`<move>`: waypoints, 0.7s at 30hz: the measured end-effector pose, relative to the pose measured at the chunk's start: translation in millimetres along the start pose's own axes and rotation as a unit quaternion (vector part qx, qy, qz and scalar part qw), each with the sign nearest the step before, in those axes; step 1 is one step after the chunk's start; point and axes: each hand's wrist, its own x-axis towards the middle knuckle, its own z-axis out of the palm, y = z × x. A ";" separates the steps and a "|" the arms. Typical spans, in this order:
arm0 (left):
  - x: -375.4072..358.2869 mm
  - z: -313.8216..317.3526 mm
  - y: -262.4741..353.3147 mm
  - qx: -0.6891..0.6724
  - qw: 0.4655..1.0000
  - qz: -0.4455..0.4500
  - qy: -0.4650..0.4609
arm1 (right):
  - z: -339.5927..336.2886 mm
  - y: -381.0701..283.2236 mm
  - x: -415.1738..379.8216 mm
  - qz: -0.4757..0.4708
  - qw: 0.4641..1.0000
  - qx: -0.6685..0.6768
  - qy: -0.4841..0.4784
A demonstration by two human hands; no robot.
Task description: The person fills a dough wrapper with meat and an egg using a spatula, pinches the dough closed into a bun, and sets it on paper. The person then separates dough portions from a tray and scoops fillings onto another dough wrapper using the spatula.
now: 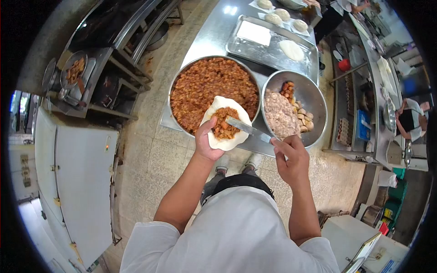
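My left hand [206, 141] holds a round white sheet of dough [221, 103] from below, with its thumb over the left rim. Reddish-brown chopped filling [224, 128] lies in the middle of the dough. My right hand [291, 157] grips a flat metal spatula [251, 130], whose tip touches the filling. Behind the dough stands a large round pan [170, 98] full of the same reddish-brown mix. To its right, a steel bowl [321, 107] contains pale minced meat [281, 113], light chunks [305, 120] and a small dark red heap [287, 90].
A metal tray [259, 57] on the steel table holds a white sheet [253, 32] and a flat dough round [292, 50]. Dough balls [273, 18] sit beyond it. Shelving stands right, near another person [412, 119]. A white cabinet [86, 182] is at left.
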 end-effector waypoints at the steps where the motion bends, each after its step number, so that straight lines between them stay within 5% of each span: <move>1: -3.7 -0.8 -1.2 -0.015 1.000 0.011 0.019 | -1.7 -2.0 0.0 -0.019 1.000 0.011 0.011; 6: -43.9 -28.2 29.3 -0.068 0.997 0.021 0.022 | 46.4 -18.2 -2.5 -0.071 0.996 -0.008 -0.055; 10: -75.4 -42.5 48.1 -0.043 0.998 0.046 0.012 | 11.5 -22.3 8.1 -0.096 0.994 -0.026 -0.048; 13: -88.1 -47.7 67.8 -0.043 0.999 0.030 -0.002 | -22.9 -12.7 13.7 0.026 0.995 -0.093 0.011; 15: -87.1 -55.7 71.0 0.085 0.996 0.012 0.001 | -33.8 14.4 17.1 0.061 0.984 -0.164 0.033; 19: -75.5 -42.0 35.1 -0.088 0.988 -0.045 -0.117 | -41.0 69.1 11.4 0.149 0.942 -0.299 -0.036; 21: -59.7 -37.4 7.3 -0.069 0.992 -0.067 -0.079 | -42.3 81.6 4.5 0.170 0.934 -0.313 -0.031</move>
